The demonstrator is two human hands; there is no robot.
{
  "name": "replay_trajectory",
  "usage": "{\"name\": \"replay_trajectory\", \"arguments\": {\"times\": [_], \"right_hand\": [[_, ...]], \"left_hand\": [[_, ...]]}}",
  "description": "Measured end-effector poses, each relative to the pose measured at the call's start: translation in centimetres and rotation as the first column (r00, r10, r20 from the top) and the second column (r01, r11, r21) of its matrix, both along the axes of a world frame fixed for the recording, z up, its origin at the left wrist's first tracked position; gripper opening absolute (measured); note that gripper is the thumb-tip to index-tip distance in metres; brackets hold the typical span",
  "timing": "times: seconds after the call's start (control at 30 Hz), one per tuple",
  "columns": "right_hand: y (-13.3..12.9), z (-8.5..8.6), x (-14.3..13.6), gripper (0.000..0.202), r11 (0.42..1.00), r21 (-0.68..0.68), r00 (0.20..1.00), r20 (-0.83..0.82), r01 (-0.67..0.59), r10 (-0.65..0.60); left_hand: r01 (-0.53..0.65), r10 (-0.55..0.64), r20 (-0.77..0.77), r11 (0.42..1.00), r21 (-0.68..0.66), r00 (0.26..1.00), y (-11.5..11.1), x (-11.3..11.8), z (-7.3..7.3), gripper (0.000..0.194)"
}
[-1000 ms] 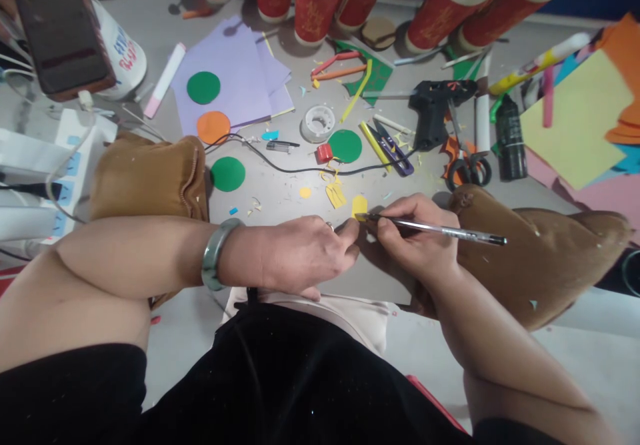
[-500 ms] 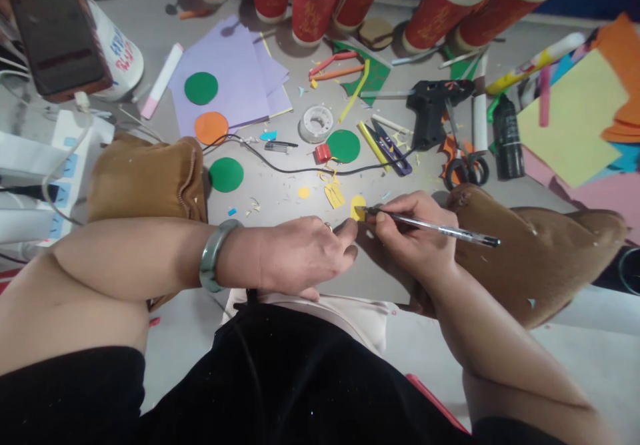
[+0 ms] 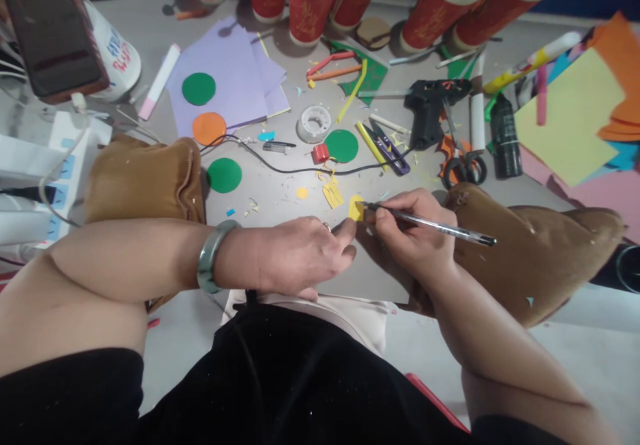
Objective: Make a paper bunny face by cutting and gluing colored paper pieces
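On the bench, the right grip is clamping the pen over the yellow paper; the left grip, closure unclear, is touching only its near edge, possibly risking slippage under pen pressure.

A second ago the tip of our clear-barrelled pen sat on the near part of the small yellow paper piece; our right hand has since shifted it toward the far end.

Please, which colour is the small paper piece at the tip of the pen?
The paper piece is yellow; the head view shows it best.
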State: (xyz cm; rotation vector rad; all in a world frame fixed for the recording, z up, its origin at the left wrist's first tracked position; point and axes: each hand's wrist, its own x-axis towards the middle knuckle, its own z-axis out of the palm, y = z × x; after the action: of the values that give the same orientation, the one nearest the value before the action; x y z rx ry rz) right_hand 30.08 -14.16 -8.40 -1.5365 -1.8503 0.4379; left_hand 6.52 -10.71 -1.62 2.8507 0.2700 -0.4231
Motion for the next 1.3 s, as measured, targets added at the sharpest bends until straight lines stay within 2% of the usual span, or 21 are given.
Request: {"name": "replay_trajectory", "arguments": {"times": [0.3, 0.57, 0.83, 1.3], "right_hand": [[0.17, 0.33, -0.15, 0.01, 0.997, -0.069, 0.999, 0.014, 0.04, -0.039], [0.28, 0.36, -0.38, 0.009, 0.999, 0.019, 0.999, 0.022, 0.028, -0.029], [0.19, 0.44, -0.22, 0.008, 0.998, -0.041, 0.999, 0.025, 0.049, -0.048], [0.06, 0.27, 0.0, 0.008, 0.998, -0.045, 0.999, -0.003, 0.04, -0.041]], "left_hand": [[0.007, -0.007, -0.012, 1.0, -0.011, 1.0, 0.09, 0.05, 0.24, 0.074], [-0.001, 0.001, 0.005, 1.0, -0.011, 1.0, 0.03, -0.07, 0.09, 0.07], [-0.007, 0.007, 0.005, 1.0, -0.017, 1.0, 0.07, 0.0, 0.08, 0.072], [-0.012, 0.012, -0.009, 0.999, -0.036, 1.0, 0.06, 0.02, -0.02, 0.076]]}}
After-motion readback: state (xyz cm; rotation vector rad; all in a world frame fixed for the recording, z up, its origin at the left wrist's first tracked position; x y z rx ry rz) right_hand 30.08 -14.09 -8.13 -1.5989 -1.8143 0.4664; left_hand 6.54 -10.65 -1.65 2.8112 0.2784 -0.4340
